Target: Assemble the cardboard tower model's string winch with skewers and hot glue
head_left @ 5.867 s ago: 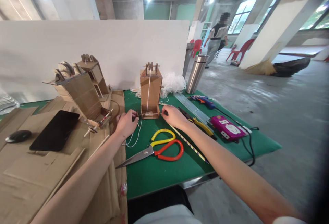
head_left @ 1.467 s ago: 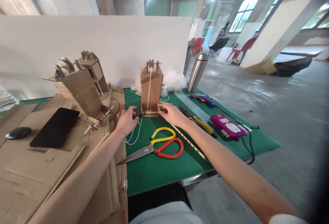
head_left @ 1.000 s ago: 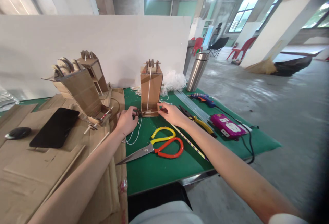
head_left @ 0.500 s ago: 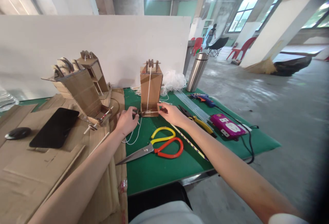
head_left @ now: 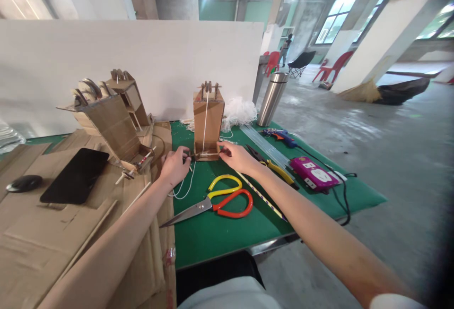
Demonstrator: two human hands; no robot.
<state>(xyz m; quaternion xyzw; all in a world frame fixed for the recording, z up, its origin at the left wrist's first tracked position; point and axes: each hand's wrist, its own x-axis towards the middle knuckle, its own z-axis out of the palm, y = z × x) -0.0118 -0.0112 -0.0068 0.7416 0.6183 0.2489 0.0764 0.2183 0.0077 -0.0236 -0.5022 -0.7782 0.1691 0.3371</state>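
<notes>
A tall cardboard model [head_left: 206, 122] stands upright, with cardboard wheels [head_left: 208, 89] on top and a white string [head_left: 205, 127] running down its front. The string meets a thin stick [head_left: 209, 154] lying across the low tray at its foot. On the left side of that foot, my left hand [head_left: 176, 163] is closed round a small crank handle [head_left: 190, 167], mostly hidden by the fingers. Loose string [head_left: 193, 184] loops down beside it. Against the tray's right wall, near the stick's end, the fingers of my right hand [head_left: 232, 155] are pinched together; what they grip is hidden.
Scissors [head_left: 213, 202], a striped stick [head_left: 262, 195], pliers [head_left: 275, 167], a glue gun [head_left: 280, 136], a purple power strip [head_left: 314, 173] and a steel flask [head_left: 272, 100] surround my right arm. Leftward are another cardboard model [head_left: 113, 124], a phone [head_left: 75, 175] and a mouse [head_left: 24, 184].
My hands stay at the model's foot; the right fingers shift very slightly. A distant person has moved to the left.
</notes>
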